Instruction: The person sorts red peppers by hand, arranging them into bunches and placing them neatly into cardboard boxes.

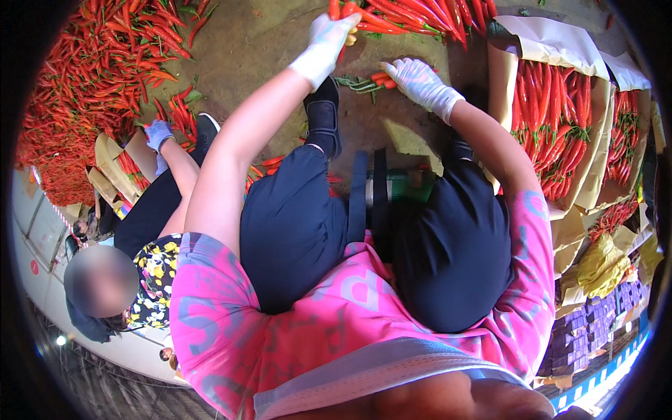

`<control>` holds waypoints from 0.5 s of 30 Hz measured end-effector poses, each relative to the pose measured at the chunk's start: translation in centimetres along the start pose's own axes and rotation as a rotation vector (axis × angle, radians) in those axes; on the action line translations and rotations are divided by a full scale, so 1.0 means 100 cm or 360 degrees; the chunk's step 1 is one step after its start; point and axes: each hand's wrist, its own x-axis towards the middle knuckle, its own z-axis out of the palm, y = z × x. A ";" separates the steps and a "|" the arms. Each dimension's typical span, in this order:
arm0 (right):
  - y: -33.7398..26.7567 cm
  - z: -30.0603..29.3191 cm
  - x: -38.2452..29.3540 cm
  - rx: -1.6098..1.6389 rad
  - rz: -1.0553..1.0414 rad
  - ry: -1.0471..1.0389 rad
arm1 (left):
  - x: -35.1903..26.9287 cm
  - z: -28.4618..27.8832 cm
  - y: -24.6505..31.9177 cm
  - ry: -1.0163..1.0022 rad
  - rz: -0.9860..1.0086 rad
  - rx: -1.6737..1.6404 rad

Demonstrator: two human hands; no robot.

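My left hand [332, 42], in a thin white glove, reaches forward at the top of the view. Its fingers close on red chili peppers [336, 9], at the near end of a loose pile of red chilies [420, 14] on the floor. My right hand [423, 85], gloved the same way, is nearer to me and to the right. It grips a small bunch of red chilies [383, 80], whose green stems [359, 84] point left. The palm hides the rest of that bunch.
A big heap of red chilies [100, 79] covers the floor at left. A co-worker's gloved hand [158, 135] is beside an open paper bag [107, 152]. Paper-lined containers [559, 37] packed with chilies [551, 121] stand at right, with stacked purple boxes [583, 331] behind.
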 end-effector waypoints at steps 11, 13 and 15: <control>0.015 -0.071 0.004 0.0697 0.0597 0.0928 | 0.042 0.013 -0.016 0.0054 -0.0301 -0.0341; 0.042 -0.084 0.033 0.0451 0.0737 0.0938 | 0.030 0.008 -0.017 -0.0142 -0.0222 -0.0510; 0.042 -0.122 0.059 0.0058 0.0811 0.0319 | 0.011 -0.002 -0.014 -0.0231 -0.0267 -0.0583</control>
